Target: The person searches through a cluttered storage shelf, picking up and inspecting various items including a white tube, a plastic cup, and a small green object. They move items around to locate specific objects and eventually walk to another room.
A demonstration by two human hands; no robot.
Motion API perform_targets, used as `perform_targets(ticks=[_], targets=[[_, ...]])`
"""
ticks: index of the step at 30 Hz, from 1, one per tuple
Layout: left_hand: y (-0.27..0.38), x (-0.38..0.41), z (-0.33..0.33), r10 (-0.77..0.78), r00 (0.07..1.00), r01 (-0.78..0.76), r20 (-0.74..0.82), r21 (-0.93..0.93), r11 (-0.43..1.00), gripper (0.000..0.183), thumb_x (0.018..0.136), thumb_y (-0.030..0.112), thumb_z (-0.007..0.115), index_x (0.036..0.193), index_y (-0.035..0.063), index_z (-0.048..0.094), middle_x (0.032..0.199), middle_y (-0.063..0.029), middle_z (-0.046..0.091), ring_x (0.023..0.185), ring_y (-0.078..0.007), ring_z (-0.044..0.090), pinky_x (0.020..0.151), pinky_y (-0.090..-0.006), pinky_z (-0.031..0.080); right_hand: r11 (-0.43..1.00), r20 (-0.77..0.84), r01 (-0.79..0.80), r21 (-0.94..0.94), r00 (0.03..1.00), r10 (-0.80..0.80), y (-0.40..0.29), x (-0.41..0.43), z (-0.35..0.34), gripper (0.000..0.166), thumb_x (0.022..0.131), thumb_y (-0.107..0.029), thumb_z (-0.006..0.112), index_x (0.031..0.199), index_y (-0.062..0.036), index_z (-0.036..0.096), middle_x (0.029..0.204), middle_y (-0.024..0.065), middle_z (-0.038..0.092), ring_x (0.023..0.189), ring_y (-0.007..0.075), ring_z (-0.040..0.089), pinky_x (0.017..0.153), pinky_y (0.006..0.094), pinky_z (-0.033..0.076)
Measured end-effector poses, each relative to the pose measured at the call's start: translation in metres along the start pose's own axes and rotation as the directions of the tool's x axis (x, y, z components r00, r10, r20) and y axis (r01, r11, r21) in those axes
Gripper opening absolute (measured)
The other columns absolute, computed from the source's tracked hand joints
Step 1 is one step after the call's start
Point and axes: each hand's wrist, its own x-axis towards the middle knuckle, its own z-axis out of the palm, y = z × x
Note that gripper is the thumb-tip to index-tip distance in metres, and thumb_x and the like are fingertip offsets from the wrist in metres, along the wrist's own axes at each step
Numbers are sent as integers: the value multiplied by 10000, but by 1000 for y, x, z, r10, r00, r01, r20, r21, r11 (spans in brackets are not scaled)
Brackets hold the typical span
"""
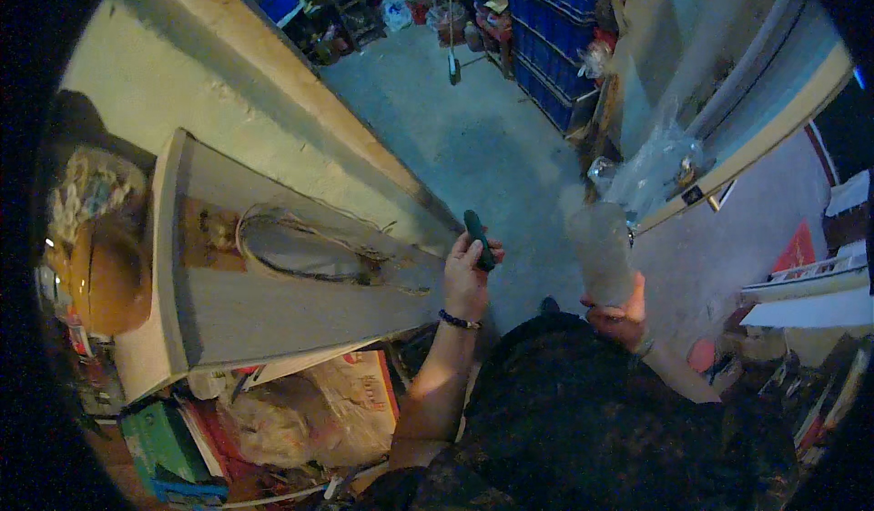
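My left hand [471,262], with a dark beaded bracelet at the wrist, is closed on a small dark green handheld object [479,239]; its exact kind cannot be told. My right hand [621,313] grips the lower end of a translucent, greyish cylindrical container [604,255], blurred and seen against the floor. Just beyond the container, clear plastic bags [659,163] hang by the edge of an open door [744,159]. Left of my left hand stands a grey-sided cabinet [293,320] with a loop of cord [249,265] on its side.
Concrete floor [437,129] lies ahead between a yellowish wall [171,54] and stacked blue crates [553,47]. A cord with a dark end piece [453,67] hangs farther ahead. Boxes and bags [300,408] crowd the lower left; a white panel [812,312] is at right.
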Motion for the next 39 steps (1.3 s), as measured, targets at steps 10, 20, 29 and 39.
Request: perform_targets(ticks=[10,20,29,39], targets=[[-3,62,30,50,999,-50,-10,10,999,244,838,72,434,1058,-33,428,813,-119,538,709,-178,532,664,-321,444,1000,-138,-22,-13,990,20,-51,21,-1,640,743,-563,397,1117,-44,408,876,212,516,427,121,409,506,291,437],[15,62,55,-166,952,169,255,8,986,306,827,80,450,1115,-17,416,831,-107,517,726,-168,501,635,-291,418,935,232,263,-239,950,-208,-33,28,-11,596,755,-437,438,1216,-72,344,1103,169,442,748,240,499,563,299,411],[17,35,53,-400,825,312,400,268,911,376,767,117,535,1107,-11,441,660,0,489,537,-87,429,475,-210,321,936,385,314,-160,893,-234,-5,11,-5,713,610,-315,605,1232,-72,353,1222,109,419,1110,273,412,946,442,312],[-33,4,114,-609,662,329,438,561,760,237,768,135,499,965,10,536,748,-6,532,589,-48,439,481,-170,315,938,388,288,195,856,-343,48,-25,-13,775,599,-460,612,1235,-103,351,1233,109,403,1097,317,410,861,523,355]])
